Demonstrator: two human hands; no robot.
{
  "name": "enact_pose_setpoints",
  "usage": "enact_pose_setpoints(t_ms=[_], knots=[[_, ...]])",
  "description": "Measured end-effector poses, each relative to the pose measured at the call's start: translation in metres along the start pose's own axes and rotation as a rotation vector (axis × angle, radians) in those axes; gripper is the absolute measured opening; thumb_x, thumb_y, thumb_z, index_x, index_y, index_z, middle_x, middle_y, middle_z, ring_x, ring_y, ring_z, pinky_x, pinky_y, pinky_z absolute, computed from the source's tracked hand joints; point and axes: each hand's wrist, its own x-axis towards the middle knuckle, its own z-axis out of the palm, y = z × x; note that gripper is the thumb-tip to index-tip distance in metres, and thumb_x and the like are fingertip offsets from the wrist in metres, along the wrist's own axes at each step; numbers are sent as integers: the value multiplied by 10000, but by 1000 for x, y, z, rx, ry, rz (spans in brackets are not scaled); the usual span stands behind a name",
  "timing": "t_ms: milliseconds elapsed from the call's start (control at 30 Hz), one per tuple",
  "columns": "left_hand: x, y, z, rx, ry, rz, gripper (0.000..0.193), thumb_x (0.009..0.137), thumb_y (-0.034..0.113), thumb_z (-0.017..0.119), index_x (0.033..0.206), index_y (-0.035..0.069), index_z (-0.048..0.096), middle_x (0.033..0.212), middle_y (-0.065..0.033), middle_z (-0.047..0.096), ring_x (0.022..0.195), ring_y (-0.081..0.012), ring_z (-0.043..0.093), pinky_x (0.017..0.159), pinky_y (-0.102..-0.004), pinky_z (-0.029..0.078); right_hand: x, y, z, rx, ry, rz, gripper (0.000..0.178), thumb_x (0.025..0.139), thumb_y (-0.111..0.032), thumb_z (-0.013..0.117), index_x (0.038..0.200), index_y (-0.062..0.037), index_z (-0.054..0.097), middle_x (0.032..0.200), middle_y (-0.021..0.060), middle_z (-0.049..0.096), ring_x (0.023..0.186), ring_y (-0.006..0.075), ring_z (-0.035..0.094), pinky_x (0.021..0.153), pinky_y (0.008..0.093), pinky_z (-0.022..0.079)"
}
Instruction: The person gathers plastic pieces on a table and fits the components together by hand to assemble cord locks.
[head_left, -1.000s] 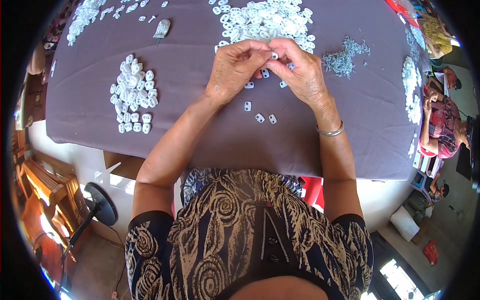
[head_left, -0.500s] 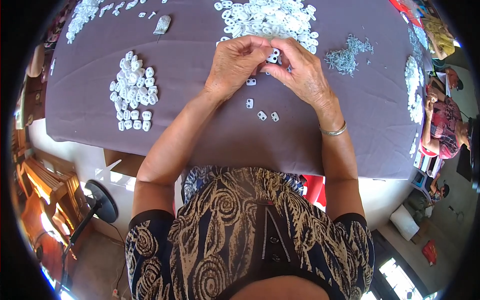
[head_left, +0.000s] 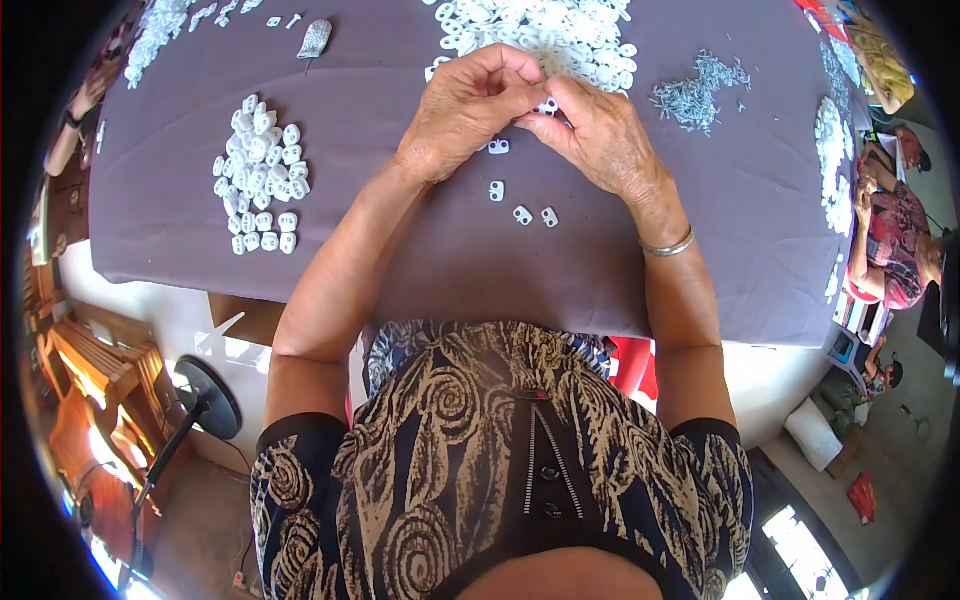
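Both hands meet in front of the big heap of white plastic pieces (head_left: 540, 28). My right hand (head_left: 600, 135) is closed, thumb and fingers pinching a small white two-holed plastic piece (head_left: 547, 105), mostly covered by fingers. My left hand (head_left: 465, 115) is closed in a pinch against the same spot; whatever its fingertips hold is hidden. Nearer me on the cloth lie several loose white pieces, among them an upright one (head_left: 497, 191) and a tilted one (head_left: 549, 217). Right of the heap is a pile of tiny grey metal parts (head_left: 700, 93), seemingly springs.
A cluster of white two-holed pieces (head_left: 262, 165) lies at the left on the purple-grey tablecloth (head_left: 370, 130). Beyond it sits a small silvery pouch-like thing (head_left: 315, 39). More white pieces (head_left: 832, 165) line the right edge, near another person (head_left: 895, 240). A black fan (head_left: 208, 397) stands lower left.
My fingers have closed further over the white piece, which showed more plainly before. My left hand has shifted slightly away from me and its fingertips have risen. The whole view has shifted a little.
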Motion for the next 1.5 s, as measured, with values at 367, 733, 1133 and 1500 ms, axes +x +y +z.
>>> enact_pose_setpoints(t_ms=[367,733,1133,1500], knots=[[-3,8,3,35,-21,-7,177,887,94,603,1058,60,628,748,52,537,635,-36,422,559,-192,347,-1,1,5,8,68,-28,265,824,-232,684,926,-29,546,756,135,615,708,312,626,601,387,507],[-5,1,3,-116,-75,-67,251,894,120,563,1132,79,629,743,71,497,676,-34,402,615,-204,328,-3,1,8,-15,-42,52,253,836,-228,670,864,-29,517,738,148,613,711,330,630,601,401,509],[-5,2,8,-107,-29,-109,271,874,107,553,1125,89,653,780,60,560,697,-35,443,629,-196,349,-9,5,18,-30,-32,72,232,860,-226,624,834,-23,516,720,149,608,690,328,627,604,402,512],[-5,8,5,-54,133,-37,186,885,96,553,1029,52,663,721,46,529,645,-46,431,586,-194,356,-2,-3,16,-30,137,23,210,851,-201,643,806,-29,531,640,117,575,582,232,614,537,344,499]])
